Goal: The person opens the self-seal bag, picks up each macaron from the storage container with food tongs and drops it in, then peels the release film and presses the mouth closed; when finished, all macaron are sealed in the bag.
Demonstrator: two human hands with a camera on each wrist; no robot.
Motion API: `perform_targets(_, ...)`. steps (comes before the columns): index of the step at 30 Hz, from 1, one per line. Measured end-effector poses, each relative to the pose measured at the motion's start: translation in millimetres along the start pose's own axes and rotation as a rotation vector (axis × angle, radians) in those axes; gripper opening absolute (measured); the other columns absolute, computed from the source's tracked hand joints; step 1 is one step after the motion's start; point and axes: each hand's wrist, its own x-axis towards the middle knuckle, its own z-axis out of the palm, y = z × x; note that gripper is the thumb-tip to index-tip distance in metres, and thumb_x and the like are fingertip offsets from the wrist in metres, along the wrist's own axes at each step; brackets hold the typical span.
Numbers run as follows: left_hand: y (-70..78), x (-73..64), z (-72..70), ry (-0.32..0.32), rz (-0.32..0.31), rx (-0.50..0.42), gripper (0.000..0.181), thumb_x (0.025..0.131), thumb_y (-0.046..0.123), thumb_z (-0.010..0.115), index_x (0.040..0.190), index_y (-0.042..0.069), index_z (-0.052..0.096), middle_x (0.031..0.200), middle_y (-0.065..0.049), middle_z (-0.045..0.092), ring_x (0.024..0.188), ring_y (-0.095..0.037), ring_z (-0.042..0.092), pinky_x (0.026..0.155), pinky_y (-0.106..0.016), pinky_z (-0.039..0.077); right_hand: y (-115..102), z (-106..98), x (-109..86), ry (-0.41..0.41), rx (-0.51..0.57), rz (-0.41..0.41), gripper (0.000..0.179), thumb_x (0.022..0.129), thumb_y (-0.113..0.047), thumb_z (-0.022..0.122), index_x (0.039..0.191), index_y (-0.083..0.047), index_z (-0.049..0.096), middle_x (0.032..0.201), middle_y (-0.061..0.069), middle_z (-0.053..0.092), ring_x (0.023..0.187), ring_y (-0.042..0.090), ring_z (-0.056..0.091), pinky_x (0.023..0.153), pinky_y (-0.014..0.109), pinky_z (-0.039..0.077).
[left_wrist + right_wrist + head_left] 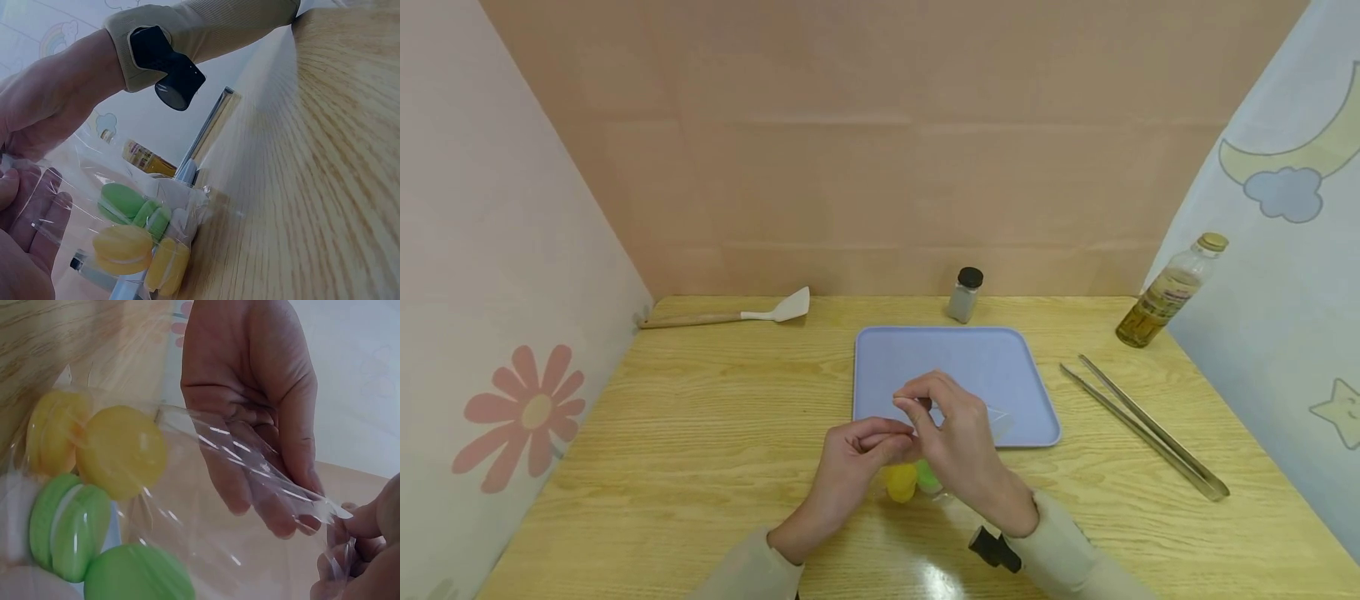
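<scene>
A clear plastic bag [212, 506] of macarons hangs between my hands, just in front of the blue tray [943, 354]. My left hand [853, 462] pinches one side of its upper edge between thumb and fingers. The right hand [958, 442] grips the edge opposite with thumb and fingertips. Low in the bag are yellow macarons [122, 249] and green macarons [125, 203]; paler ones [31, 584] show beside them. From the head view my hands hide most of the bag.
A spatula [775, 311] lies at the back left. Behind the tray stands a black-capped jar [963, 298]. Metal tongs [1150, 433] lie to the right, with an oil bottle [1165, 300] beyond them. Walls border the wooden table [715, 400] at the back and sides.
</scene>
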Motion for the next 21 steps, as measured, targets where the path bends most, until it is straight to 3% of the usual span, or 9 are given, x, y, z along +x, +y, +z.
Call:
perform_targets(9,-3.8,-1.3,3.0,-0.015,-0.009,-0.010,0.024,0.097,0.002,0.067,0.107,-0.019,0.066,0.098,-0.024,0.073,0.091,-0.022,0.074,0.082,-0.035,0.058,-2,-5,2.0,0.042,0.032,0.027,0.017,0.088,0.008,0.073,0.092,-0.007,0.066,0.086,0.003,0.068,0.075,0.013,0.057,0.069,0.022,0.045)
perform_targets(15,-6.3,-4.2,4.1,-0.071,-0.037,-0.106,0.021,0.099,0.000,0.063,0.109,-0.018,0.066,0.100,-0.029,0.071,0.088,-0.034,0.074,0.085,-0.043,0.057,-4,-15,10.4,0.119,-0.010,0.033,0.003,0.095,-0.007,0.070,0.092,-0.008,0.068,0.089,0.002,0.070,0.076,0.014,0.060,0.070,0.027,0.042)
perform_targets(21,-5.3,-4.7,3.8,-0.072,0.011,-0.149,0.020,0.099,-0.001,0.062,0.110,-0.018,0.065,0.100,-0.031,0.070,0.088,-0.033,0.074,0.084,-0.045,0.057,-7,-22,5.9,0.050,0.001,-0.068,0.017,0.103,-0.023,0.063,0.097,-0.008,0.069,0.099,0.003,0.071,0.089,0.019,0.063,0.082,0.027,0.046)
